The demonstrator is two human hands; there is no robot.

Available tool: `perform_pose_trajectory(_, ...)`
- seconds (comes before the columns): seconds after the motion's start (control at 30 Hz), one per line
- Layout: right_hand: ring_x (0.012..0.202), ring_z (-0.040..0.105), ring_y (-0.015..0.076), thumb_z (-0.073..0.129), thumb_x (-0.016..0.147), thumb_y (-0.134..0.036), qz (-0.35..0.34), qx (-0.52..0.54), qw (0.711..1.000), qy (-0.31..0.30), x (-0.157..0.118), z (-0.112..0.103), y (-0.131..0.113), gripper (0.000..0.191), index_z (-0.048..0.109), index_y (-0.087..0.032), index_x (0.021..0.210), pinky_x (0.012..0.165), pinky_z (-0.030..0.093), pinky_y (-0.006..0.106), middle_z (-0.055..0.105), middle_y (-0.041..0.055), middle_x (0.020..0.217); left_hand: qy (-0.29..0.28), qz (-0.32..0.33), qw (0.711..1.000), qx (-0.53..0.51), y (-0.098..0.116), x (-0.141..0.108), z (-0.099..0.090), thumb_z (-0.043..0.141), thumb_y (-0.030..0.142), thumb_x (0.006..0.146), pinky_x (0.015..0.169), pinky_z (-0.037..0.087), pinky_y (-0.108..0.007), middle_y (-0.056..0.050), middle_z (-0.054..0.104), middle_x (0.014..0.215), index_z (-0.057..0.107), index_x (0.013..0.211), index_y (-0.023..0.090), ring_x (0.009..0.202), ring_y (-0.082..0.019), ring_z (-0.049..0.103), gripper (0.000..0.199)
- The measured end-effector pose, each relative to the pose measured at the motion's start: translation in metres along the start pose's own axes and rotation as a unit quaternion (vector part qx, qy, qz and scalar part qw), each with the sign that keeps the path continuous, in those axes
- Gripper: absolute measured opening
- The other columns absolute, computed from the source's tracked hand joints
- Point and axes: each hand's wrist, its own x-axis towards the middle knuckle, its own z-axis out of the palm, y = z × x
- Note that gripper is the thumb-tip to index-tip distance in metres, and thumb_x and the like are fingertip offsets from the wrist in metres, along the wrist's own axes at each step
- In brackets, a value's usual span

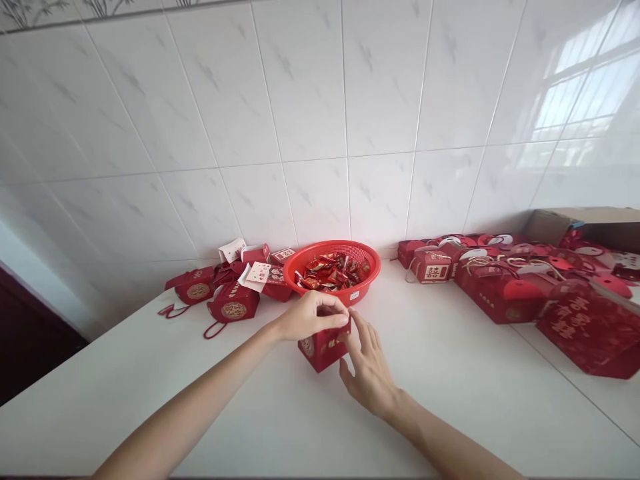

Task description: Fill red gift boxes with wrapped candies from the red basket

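Observation:
A small red gift box (320, 357) with a round gold emblem and gold characters stands on the white tabletop in front of me. My left hand (313, 317) is closed over its top, thumb and fingers bent at the upper edge, hiding much of the lid. My right hand (367, 363) is at the box's right side, fingers spread and slightly bent, the fingertips at its face and top edge. Its thumb stands apart, lower down. Just behind the box is a red plastic basket (363, 293) holding many wrapped candies (333, 272).
Several red gift boxes (235, 303), some with raised flaps and cord handles, are grouped at the left. At the right lie many more boxes (505, 293), near an open cardboard carton (590, 217). A tiled wall (315, 100) borders the back of the white table (240, 413).

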Motion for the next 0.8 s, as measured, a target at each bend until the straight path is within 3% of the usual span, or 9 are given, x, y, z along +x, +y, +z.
perform_pose_trajectory(0.1, 0.137, 0.040, 0.0375, 0.050, 0.070, 0.002, 0.004, -0.018, 1.000, -0.011, -0.003, 0.006, 0.006, 0.059, 0.052, -0.012, 0.127, 0.101, 0.047, 0.059, 0.042, 0.0264, 0.147, -0.062, 0.004, 0.993, 0.099, 0.009, -0.007, 0.010, 0.063, 0.029, 0.089, 0.084, 0.048, -0.028, -0.003, 0.074, 0.090, 0.077, 0.089, 0.020, 0.093, -0.020, 0.066, 0.017)
perform_pose_trajectory(0.17, 0.131, 0.046, 0.0372, 0.051, 0.071, 0.000, 0.022, -0.002, 1.000, -0.021, -0.002, 0.005, 0.010, 0.050, 0.057, -0.015, 0.118, 0.099, 0.048, 0.060, 0.048, 0.0246, 0.143, -0.098, 0.007, 0.978, 0.185, 0.018, -0.012, 0.018, 0.061, 0.025, 0.088, 0.086, 0.046, -0.028, -0.004, 0.073, 0.094, 0.078, 0.087, 0.023, 0.099, -0.022, 0.065, 0.017)
perform_pose_trajectory(0.3, 0.110, 0.058, 0.0301, 0.048, 0.073, 0.003, 0.058, 0.056, 0.997, -0.018, 0.005, -0.008, 0.016, 0.033, 0.061, -0.021, 0.090, 0.088, 0.053, 0.049, 0.064, 0.0153, 0.124, -0.133, -0.020, 0.961, 0.243, 0.034, -0.020, 0.025, 0.057, 0.026, 0.091, 0.072, 0.043, -0.028, -0.004, 0.071, 0.092, 0.078, 0.091, 0.024, 0.083, -0.020, 0.064, 0.021)
perform_pose_trajectory(0.4, 0.101, 0.061, 0.0246, 0.041, 0.075, 0.005, 0.081, 0.106, 0.991, 0.007, 0.011, -0.019, 0.017, 0.034, 0.059, -0.023, 0.083, 0.084, 0.053, 0.043, 0.067, 0.0095, 0.114, -0.081, -0.047, 0.970, 0.223, 0.031, -0.022, 0.018, 0.054, 0.030, 0.093, 0.071, 0.044, -0.027, -0.001, 0.073, 0.087, 0.076, 0.091, 0.023, 0.076, -0.018, 0.064, 0.024)
perform_pose_trajectory(0.57, 0.106, 0.062, 0.0238, 0.043, 0.087, -0.002, 0.082, 0.152, 0.985, 0.000, 0.015, -0.026, 0.013, 0.029, 0.060, -0.023, 0.097, 0.086, 0.055, 0.041, 0.065, 0.0095, 0.119, 0.062, -0.130, 0.943, 0.299, -0.003, -0.022, -0.002, 0.050, 0.041, 0.095, 0.086, 0.045, -0.034, -0.008, 0.070, 0.109, 0.072, 0.104, 0.021, 0.101, -0.027, 0.063, 0.031)
perform_pose_trajectory(0.67, 0.111, 0.062, 0.0256, 0.047, 0.096, -0.014, 0.090, 0.140, 0.986, -0.033, 0.014, -0.023, 0.006, 0.023, 0.060, -0.023, 0.113, 0.090, 0.057, 0.043, 0.061, 0.0129, 0.126, 0.070, -0.175, 0.940, 0.286, -0.022, -0.021, -0.005, 0.049, 0.054, 0.094, 0.085, 0.045, -0.035, -0.010, 0.065, 0.108, 0.071, 0.103, 0.021, 0.101, -0.029, 0.062, 0.040)
perform_pose_trajectory(0.8, 0.121, 0.059, 0.0290, 0.049, 0.100, -0.026, 0.091, 0.117, 0.987, -0.055, 0.012, -0.016, 0.004, 0.029, 0.060, -0.023, 0.126, 0.092, 0.058, 0.045, 0.055, 0.0158, 0.136, 0.047, -0.169, 0.959, 0.221, -0.032, -0.011, -0.004, 0.039, 0.061, 0.096, 0.064, 0.038, -0.030, -0.003, 0.056, 0.072, 0.056, 0.067, 0.020, 0.074, -0.022, 0.057, 0.053)
